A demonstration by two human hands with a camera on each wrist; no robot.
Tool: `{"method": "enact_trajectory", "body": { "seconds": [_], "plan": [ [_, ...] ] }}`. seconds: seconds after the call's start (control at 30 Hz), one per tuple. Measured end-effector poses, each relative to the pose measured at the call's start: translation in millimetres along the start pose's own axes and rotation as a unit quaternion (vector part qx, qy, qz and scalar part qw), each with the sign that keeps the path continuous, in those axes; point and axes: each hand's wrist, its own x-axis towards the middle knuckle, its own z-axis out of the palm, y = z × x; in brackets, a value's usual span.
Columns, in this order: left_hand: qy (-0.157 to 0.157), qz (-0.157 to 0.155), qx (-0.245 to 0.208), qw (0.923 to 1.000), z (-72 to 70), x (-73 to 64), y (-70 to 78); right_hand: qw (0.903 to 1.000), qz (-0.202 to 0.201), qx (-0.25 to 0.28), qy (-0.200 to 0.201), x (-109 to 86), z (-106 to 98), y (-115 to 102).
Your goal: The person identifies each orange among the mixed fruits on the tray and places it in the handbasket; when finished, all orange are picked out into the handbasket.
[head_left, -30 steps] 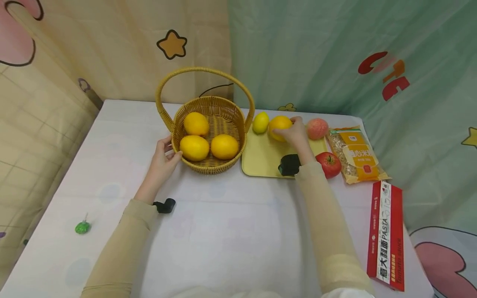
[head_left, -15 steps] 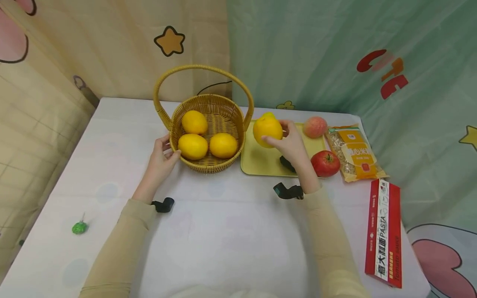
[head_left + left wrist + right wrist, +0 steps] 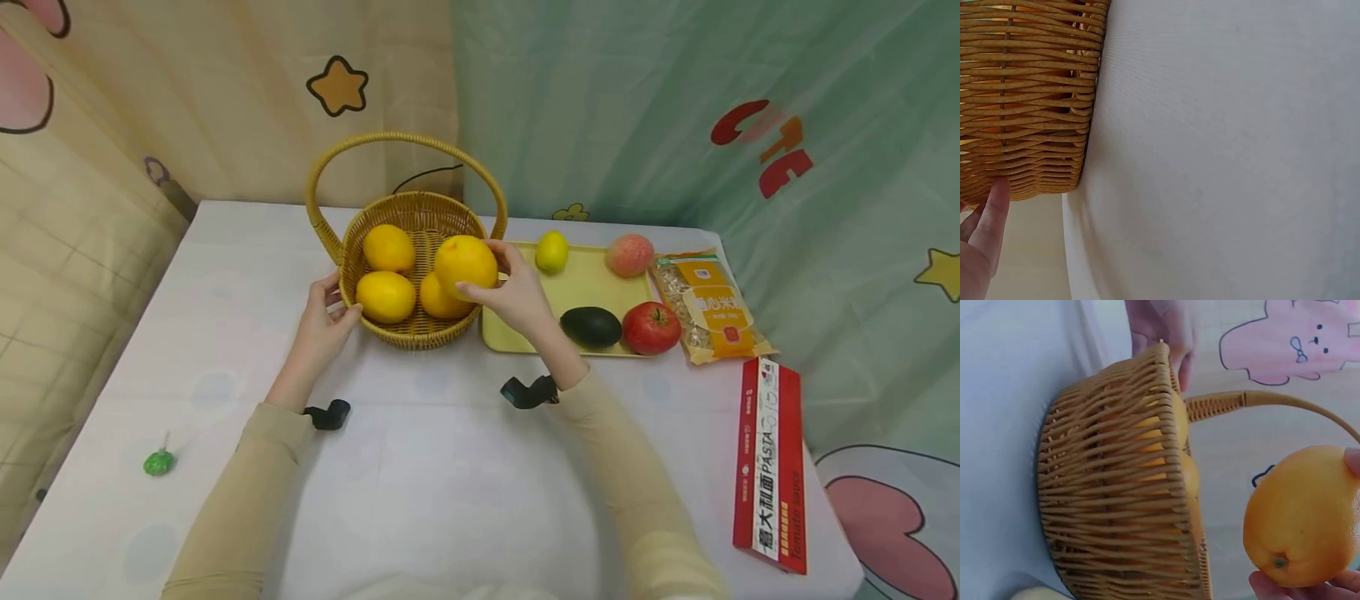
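In the head view my right hand (image 3: 522, 293) holds a yellow-orange orange (image 3: 463, 265) over the right side of the wicker basket (image 3: 416, 337). The right wrist view shows this orange (image 3: 1300, 515) apart from the basket rim, stem end visible, fingertips at its edges. Inside the basket lie three similar oranges, two at the left (image 3: 386, 297) and one partly hidden under the held one. My left hand (image 3: 322, 329) grips the basket's left rim, thumb at the top edge. A finger (image 3: 994, 215) touches the woven wall in the left wrist view.
Right of the basket, a yellow tray (image 3: 517, 337) bears a lemon (image 3: 552, 252), a peach (image 3: 630, 255), a dark green avocado-like fruit (image 3: 591, 327) and a red apple (image 3: 652, 327). Beyond are a grain bag (image 3: 711, 308) and a pasta box (image 3: 770, 467). The basket's tall handle (image 3: 405, 137) arches overhead.
My right hand has lifted the orange off the tray and carried it left to above the basket. The dark green fruit and lemon are now uncovered. My left hand stays on the basket.
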Motion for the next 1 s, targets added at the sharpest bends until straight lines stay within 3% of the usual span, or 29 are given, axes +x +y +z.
{"method": "enact_trajectory", "body": {
  "seconds": [0.17,0.33,0.67,1.0],
  "plan": [
    [0.005,-0.006,0.0,1.0,0.2,1.0,-0.2,0.9991,-0.034,-0.015,0.02,19.8,29.0,2.7],
    [0.006,-0.015,-0.005,0.9999,1.3,1.7,-0.2,0.9969,-0.048,-0.05,0.036,40.8,44.6,6.0],
    [0.012,-0.017,0.0,0.9998,0.8,2.1,1.3,0.9929,-0.047,-0.092,0.06,65.8,50.2,15.2],
    [0.013,-0.019,0.006,0.9997,3.1,1.4,2.0,0.9821,-0.02,-0.184,0.033,82.1,54.9,20.5]
  ]
}}
